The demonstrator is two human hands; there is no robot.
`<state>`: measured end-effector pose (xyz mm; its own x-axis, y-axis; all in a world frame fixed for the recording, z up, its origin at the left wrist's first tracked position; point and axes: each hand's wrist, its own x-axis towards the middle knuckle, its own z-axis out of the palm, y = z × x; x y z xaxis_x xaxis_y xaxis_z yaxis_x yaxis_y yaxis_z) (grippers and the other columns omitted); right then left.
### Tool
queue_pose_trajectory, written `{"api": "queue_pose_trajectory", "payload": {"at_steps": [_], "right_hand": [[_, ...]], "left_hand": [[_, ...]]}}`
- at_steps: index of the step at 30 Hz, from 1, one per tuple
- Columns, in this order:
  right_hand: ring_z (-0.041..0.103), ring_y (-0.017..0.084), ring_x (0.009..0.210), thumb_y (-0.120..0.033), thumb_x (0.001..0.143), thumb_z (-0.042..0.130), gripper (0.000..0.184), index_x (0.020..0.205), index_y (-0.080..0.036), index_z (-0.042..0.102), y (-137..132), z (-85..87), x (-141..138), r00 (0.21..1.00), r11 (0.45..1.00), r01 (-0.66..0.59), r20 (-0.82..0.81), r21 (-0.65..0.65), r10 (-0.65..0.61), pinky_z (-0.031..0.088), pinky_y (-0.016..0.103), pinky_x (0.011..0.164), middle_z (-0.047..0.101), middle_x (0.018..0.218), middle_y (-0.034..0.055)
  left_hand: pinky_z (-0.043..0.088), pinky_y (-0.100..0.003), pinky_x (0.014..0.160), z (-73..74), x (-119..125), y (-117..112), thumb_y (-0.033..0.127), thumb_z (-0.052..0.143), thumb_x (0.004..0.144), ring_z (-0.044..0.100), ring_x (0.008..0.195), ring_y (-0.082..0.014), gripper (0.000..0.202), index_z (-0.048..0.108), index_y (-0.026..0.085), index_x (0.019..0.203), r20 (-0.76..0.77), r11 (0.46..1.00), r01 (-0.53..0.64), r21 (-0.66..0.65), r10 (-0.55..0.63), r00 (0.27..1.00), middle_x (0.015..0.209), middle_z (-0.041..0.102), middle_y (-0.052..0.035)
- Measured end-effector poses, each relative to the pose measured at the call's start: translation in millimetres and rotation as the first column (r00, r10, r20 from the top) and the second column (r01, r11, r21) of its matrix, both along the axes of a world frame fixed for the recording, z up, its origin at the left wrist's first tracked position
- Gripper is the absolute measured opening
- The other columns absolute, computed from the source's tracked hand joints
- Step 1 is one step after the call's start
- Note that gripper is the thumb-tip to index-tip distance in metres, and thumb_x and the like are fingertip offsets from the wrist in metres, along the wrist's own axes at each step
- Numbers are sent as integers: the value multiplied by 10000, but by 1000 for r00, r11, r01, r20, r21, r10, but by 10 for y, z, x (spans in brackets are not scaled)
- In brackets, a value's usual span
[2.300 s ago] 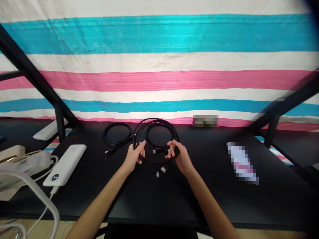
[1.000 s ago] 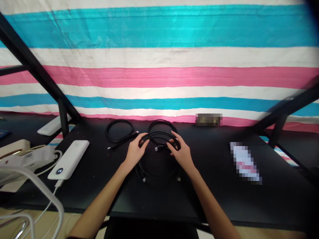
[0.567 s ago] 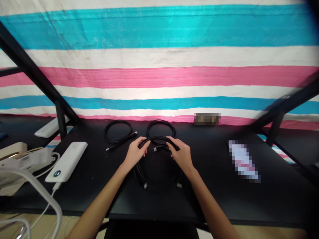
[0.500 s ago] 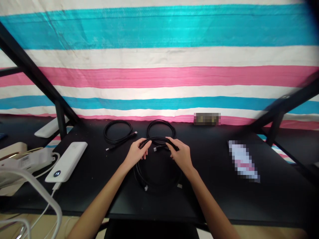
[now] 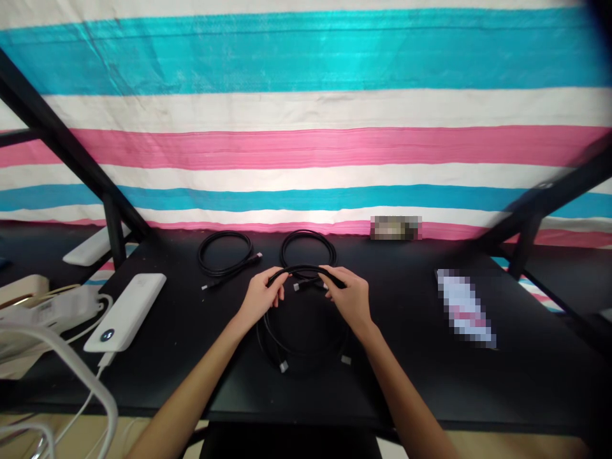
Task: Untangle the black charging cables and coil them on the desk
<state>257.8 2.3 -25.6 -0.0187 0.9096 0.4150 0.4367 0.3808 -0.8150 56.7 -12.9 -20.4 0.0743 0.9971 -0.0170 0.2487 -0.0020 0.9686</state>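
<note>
Both my hands grip the far side of a looped black cable [image 5: 306, 268] above the middle of the black table. My left hand [image 5: 264, 293] pinches it at the left, and my right hand [image 5: 348, 294] at the right. The rest of its loop hangs toward me, with two pale connector ends low at its left and right. Just beyond my hands lies a second coiled black cable [image 5: 308, 233], partly hidden by them. A third coiled black cable [image 5: 224, 234] rests farther left, its two connectors pointing toward me.
On the left of the black table [image 5: 430, 395] is a white power bank [image 5: 127, 312] with a white cord plugged in. A white power strip [image 5: 62, 309] and cords crowd the left edge. A blurred-out packet [image 5: 466, 309] lies right. Striped sheeting [image 5: 306, 146] hangs behind, between dark frame bars.
The hands keep their hold on the cable. Its hanging connector ends have shifted slightly to the right and toward me, and the right hand has moved a touch right.
</note>
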Motion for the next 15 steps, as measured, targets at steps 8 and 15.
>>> {"api": "queue_pose_trajectory", "payload": {"at_steps": [8, 15], "right_hand": [[556, 83, 442, -263, 850, 592, 194, 958, -193, 737, 7, -5, -1, 999, 999, -29, 32, 40, 27, 502, 230, 464, 701, 894, 40], [666, 156, 673, -269, 887, 533, 224, 1005, -240, 721, -3, -34, -13, 971, 994, -94, 225, 53, 80, 534, 246, 596, 711, 949, 36]], "left_hand": [[367, -195, 420, 49, -8, -32, 499, 535, 826, 488, 397, -93, 339, 563, 172, 738, -80, 999, 29, 29, -26, 996, 489, 513, 47], [429, -235, 612, 2, -20, -44, 420, 542, 833, 615, 645, -161, 238, 656, 212, 834, -428, 979, -23, 203, 110, 897, 672, 656, 1]]}}
